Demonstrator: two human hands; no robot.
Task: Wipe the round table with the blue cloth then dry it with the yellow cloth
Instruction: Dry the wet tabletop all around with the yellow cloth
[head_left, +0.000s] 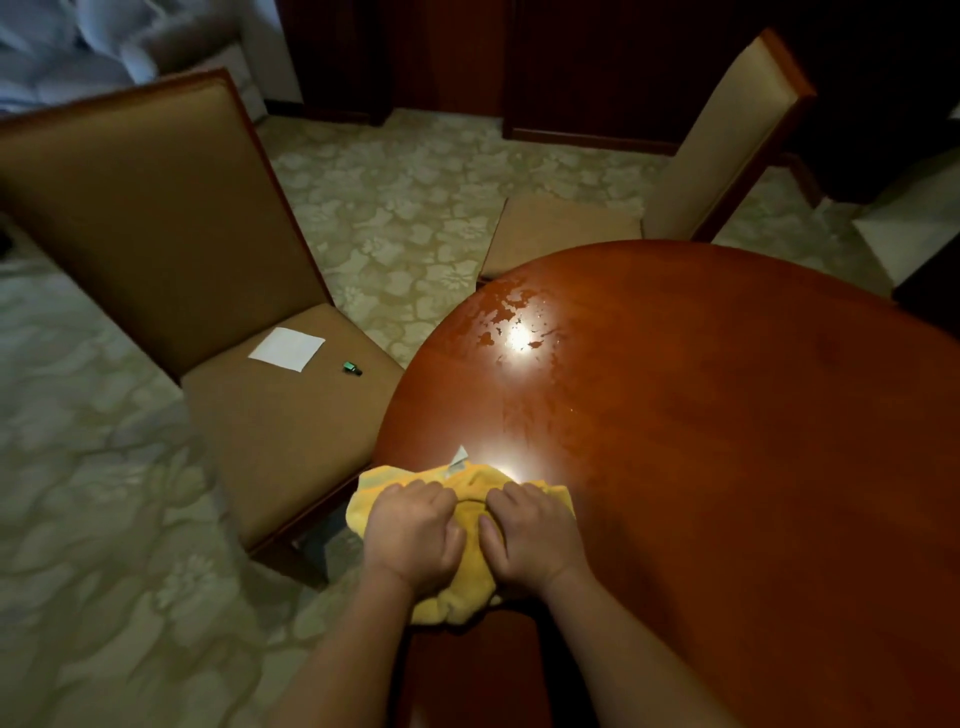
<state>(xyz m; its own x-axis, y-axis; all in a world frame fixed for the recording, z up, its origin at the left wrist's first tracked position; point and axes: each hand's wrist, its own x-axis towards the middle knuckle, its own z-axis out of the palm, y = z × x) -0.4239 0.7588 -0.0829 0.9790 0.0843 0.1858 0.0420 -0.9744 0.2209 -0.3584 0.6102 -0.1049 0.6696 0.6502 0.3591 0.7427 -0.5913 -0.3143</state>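
Both of your hands are down on the yellow cloth (470, 525) at the near left edge of the round table (727, 441). Your left hand (413, 535) has its fingers curled into the fabric, gripping a bunch of it, knuckles up. Your right hand (535, 532) sits just beside it, fingers curled down over the cloth too, clutching its own fold. The two hands are nearly touching, thumbs toward each other, with a ridge of cloth humped up between them.

The cloth is bunched and rumpled, a warm golden yellow, soft and thick-looking. Its left part hangs past the table's rim, and a lobe of it droops off the edge below your wrists. A small pale tag (459, 458) sticks up from its far edge.

The tabletop is glossy reddish wood, throwing back two bright glares. Beyond the cloth, toward the far left rim, there is a patchy film of wet (511, 312), broken into blotches and beads, with fainter streaks trailing toward you.

To your left stands a tan chair (156, 218); on its seat lie a white paper square (287, 349) and a small green object (351, 369). A second chair (727, 140) stands beyond the table.
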